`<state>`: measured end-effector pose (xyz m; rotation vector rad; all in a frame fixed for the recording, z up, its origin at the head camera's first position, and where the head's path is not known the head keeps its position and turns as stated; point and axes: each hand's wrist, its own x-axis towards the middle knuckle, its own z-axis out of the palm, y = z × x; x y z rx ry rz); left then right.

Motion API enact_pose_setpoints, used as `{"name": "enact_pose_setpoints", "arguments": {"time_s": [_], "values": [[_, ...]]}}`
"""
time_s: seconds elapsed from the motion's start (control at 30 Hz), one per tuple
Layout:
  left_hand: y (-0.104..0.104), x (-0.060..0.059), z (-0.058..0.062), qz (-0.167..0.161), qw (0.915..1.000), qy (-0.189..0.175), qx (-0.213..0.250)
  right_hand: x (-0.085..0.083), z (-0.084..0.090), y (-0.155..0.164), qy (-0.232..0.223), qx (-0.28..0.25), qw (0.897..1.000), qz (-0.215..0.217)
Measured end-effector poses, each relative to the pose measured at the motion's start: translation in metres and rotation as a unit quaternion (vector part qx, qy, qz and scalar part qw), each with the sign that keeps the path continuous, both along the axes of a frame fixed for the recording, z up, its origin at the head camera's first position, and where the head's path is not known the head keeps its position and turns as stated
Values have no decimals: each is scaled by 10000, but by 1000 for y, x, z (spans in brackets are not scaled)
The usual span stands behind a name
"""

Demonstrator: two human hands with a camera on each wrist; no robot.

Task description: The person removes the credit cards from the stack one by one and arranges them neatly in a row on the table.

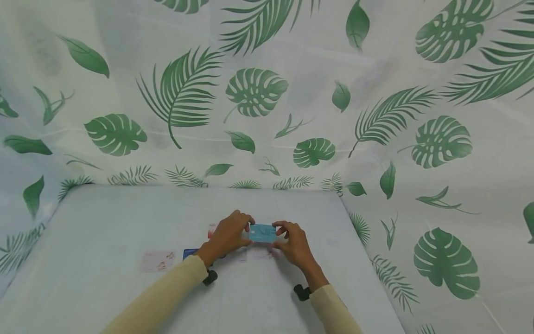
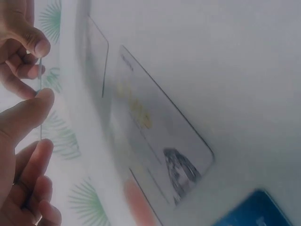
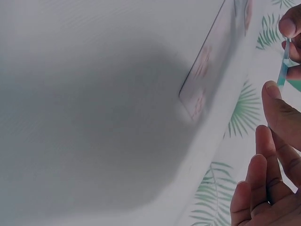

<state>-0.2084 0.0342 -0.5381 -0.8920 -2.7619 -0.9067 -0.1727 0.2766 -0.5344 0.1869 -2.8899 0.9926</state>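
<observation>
Both hands hold one light-blue card (image 1: 263, 233) up above the white table, its printed face toward the head camera. At its left edge the left hand (image 1: 228, 234) pinches it between thumb and fingers. My right hand (image 1: 294, 242) grips the opposite edge the same way. Seen from the left wrist, the card (image 2: 41, 73) is edge-on, a thin line between the fingertips. The right wrist view shows it as a narrow blue strip (image 3: 283, 70). Under the hands lie a pale card with a dark picture (image 2: 162, 127) and a pinkish card (image 3: 207, 70).
A pale card with reddish print (image 1: 158, 261) lies left on the table (image 1: 104, 222). Beside the left wrist is a dark-blue card (image 1: 190, 253), partly covered by the arm. A red-and-white card (image 1: 212, 229) shows behind the left hand. Leaf-patterned sheeting (image 1: 258, 153) surrounds the table.
</observation>
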Motion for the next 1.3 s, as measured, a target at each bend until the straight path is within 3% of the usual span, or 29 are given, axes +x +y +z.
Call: {"name": "enact_pose_setpoints", "arguments": {"time_s": [0.37, 1.3], "values": [[15, 1, 1, -78, 9999, -77, -42, 4, 0, 15, 3, 36, 9999, -119], [54, 3, -11, -174, 9998, -89, -96, 18, 1, 47, -284, 93, 9986, -427]]}}
